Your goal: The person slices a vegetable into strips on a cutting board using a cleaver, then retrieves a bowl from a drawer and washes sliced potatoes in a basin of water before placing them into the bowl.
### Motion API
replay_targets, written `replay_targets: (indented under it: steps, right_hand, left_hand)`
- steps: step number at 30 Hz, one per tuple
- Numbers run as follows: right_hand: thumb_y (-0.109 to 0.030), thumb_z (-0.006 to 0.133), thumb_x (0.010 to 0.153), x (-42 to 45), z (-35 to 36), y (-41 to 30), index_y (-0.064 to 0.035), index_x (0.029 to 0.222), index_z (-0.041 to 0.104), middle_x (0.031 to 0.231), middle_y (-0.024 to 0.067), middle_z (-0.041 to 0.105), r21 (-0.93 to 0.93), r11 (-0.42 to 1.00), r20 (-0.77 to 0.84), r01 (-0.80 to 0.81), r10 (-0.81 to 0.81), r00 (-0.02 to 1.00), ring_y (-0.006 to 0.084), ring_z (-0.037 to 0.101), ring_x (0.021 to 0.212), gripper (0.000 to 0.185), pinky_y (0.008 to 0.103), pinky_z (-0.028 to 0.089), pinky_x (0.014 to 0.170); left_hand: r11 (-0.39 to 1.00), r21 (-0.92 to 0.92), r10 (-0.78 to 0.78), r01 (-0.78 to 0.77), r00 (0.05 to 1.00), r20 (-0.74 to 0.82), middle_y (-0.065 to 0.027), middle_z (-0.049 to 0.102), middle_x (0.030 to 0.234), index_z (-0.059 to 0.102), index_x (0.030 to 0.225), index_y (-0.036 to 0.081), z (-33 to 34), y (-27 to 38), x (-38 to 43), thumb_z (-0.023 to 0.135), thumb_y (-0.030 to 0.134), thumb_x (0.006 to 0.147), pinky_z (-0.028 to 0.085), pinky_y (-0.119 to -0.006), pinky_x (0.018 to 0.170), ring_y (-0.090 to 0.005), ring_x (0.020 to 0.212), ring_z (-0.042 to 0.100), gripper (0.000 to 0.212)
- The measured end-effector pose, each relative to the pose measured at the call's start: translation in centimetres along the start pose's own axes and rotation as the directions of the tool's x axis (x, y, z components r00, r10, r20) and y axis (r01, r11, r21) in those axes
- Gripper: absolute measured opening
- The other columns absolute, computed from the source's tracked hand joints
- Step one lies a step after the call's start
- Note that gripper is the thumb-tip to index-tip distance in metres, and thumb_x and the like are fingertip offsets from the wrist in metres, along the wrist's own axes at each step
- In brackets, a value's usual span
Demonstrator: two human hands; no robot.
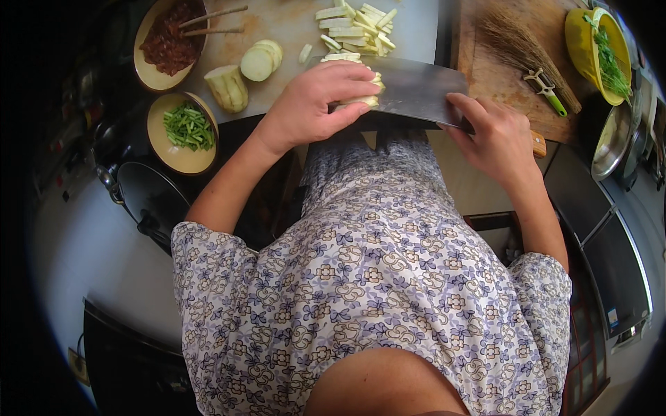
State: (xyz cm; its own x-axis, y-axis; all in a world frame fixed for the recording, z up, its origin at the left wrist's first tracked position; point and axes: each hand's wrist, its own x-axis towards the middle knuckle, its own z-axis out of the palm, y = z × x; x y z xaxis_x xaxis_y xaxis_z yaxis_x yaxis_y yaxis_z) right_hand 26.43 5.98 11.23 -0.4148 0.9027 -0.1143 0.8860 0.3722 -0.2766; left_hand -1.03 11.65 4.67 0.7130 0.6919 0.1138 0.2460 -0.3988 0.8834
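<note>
My right hand (491,132) grips a broad steel cleaver (421,86) near the heel of its blade, and the end of its wooden handle (539,144) shows beyond my hand. The blade lies nearly flat over the near edge of the white cutting board (281,21). My left hand (333,99) cups several pale vegetable sticks (367,100) against the blade, partly hiding them. Past the blade is a heap of similar sticks (359,28). To the left are round slices (260,60) and an upright, partly peeled chunk (227,88), apparently eggplant.
At the left stand a bowl of dark red chopped food (171,44) with chopsticks (213,26) and a bowl of chopped greens (190,130). A straw brush (520,44) and a green-handled peeler (549,93) lie right, near a yellow basket (576,44) with herbs.
</note>
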Motion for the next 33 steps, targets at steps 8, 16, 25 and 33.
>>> replay_targets:
  steps: [8, 16, 25, 33]
  right_hand:
    - [-0.026, 0.073, 0.073, -0.5, -0.5, -0.3, -0.0121, 0.103, 0.06, 0.071, 0.0063, 0.059, -0.045, 0.999, 0.009, 0.015, -0.015, 1.0, 0.0261, 0.061, 0.062, 0.036, 0.0366, 0.049, 0.055]
    - [-0.023, 0.074, 0.07, 0.0, -1.5, -0.8, -0.0127, 0.104, 0.061, 0.072, 0.0055, 0.059, -0.061, 0.998, -0.034, 0.01, -0.012, 0.999, 0.0252, 0.061, 0.062, 0.038, 0.0357, 0.049, 0.056]
    - [-0.016, 0.071, 0.07, -1.5, -2.8, -0.2, -0.0128, 0.102, 0.063, 0.079, 0.0063, 0.063, 0.064, 0.996, -0.016, -0.056, 0.057, 0.998, 0.0252, 0.062, 0.064, 0.033, 0.0352, 0.049, 0.057]
    - [-0.012, 0.065, 0.073, -5.1, -0.2, 0.7, -0.007, 0.096, 0.067, 0.07, 0.0125, 0.064, 0.446, 0.795, 0.269, -0.411, 0.319, 0.909, 0.0266, 0.06, 0.055, 0.024, 0.0324, 0.048, 0.056]
  left_hand:
    - [0.999, 0.046, 0.019, -0.017, 0.998, -0.051, -0.0113, 0.065, 0.111, 0.069, 0.104, 0.005, 0.4, -0.3, -0.2, 0.065, 0.005, 0.08, 0.044, -0.034, 0.094, -0.0266, 0.109, 0.058, 0.025]
    - [0.996, 0.088, -0.02, 0.022, 1.0, -0.022, -0.0097, 0.065, 0.114, 0.07, 0.107, 0.01, -1.4, -2.3, 1.6, 0.067, 0.01, 0.081, 0.047, -0.031, 0.094, -0.0218, 0.107, 0.06, 0.025]
    - [0.998, -0.061, -0.005, -0.003, 0.993, -0.12, -0.0099, 0.067, 0.105, 0.069, 0.097, 0.005, -3.0, -5.8, 4.1, 0.068, 0.013, 0.078, 0.05, -0.032, 0.082, -0.0247, 0.096, 0.063, 0.021]
    - [0.895, 0.333, -0.052, 0.297, 0.81, -0.584, -0.0104, 0.066, 0.108, 0.068, 0.103, 0.006, -4.9, -5.7, -1.1, 0.065, 0.011, 0.082, 0.047, -0.031, 0.091, -0.0247, 0.104, 0.061, 0.022]
